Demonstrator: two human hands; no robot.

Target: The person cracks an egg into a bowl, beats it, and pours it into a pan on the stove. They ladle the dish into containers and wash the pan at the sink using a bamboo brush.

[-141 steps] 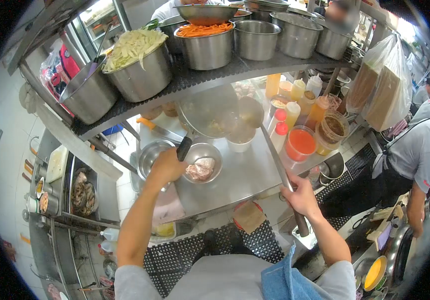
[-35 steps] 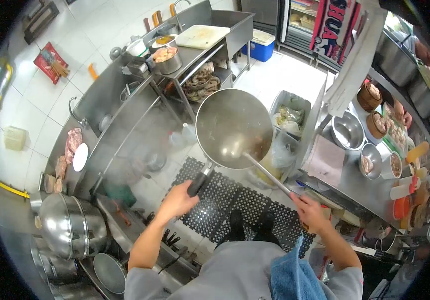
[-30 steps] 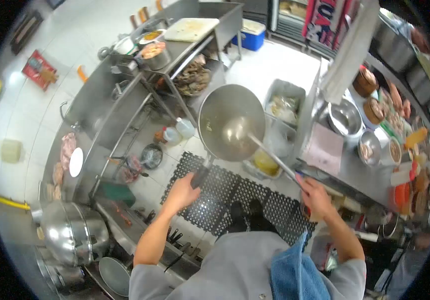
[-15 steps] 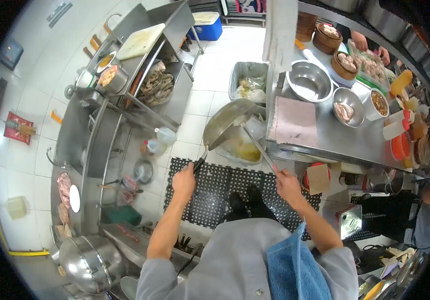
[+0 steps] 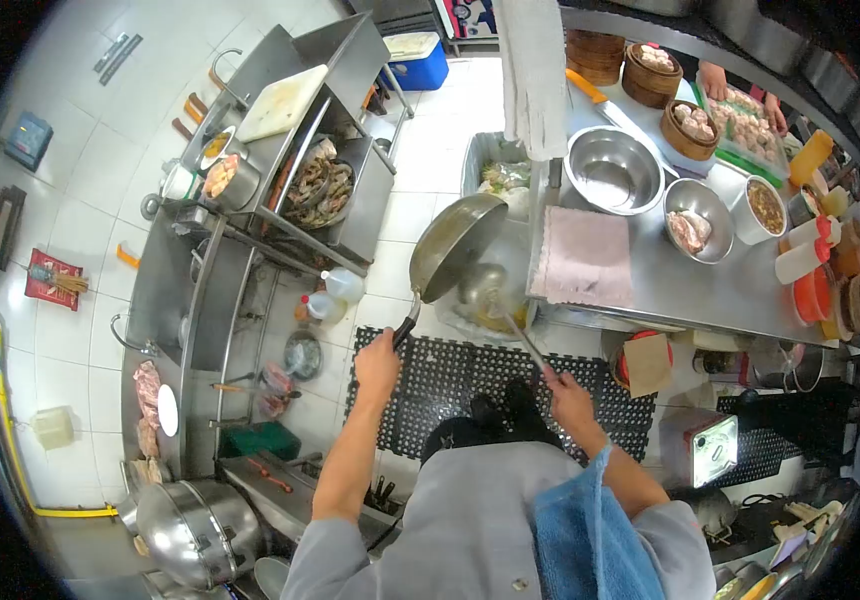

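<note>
1. Wok, at the centre of these clock readings: tilted steeply on its side in mid-air, at or beside the lined bin at 6 o'clock.
2. Ladle, bowl at 5 o'clock: beside the wok's lower rim and above the bin's yellowish contents; whether ladle and wok touch cannot be told.
3. Step in hand, as judged: the two tools are held together at the bin. Any next move calls for a steady tilt and a ladle bowl kept clear of the bin's edge.
4. Left hand, 7 o'clock: the grip is wrapped around the wok's dark handle, forearm reaching forward, wrist nearly straight.
5. Right hand, 5 o'clock: the grip is closed about the end of the ladle's handle; the elbow is bent and the forearm slants inward from the body.
6. Perforated mat, 6 o'clock: lies on the floor beneath both hands.
7. Table, 3 o'clock: carries a pink cloth and a steel bowl of meat.
8. Second bin, 1 o'clock: holds bagged scraps.
9. Plastic jugs, 8 o'clock: stand on the floor.
</note>
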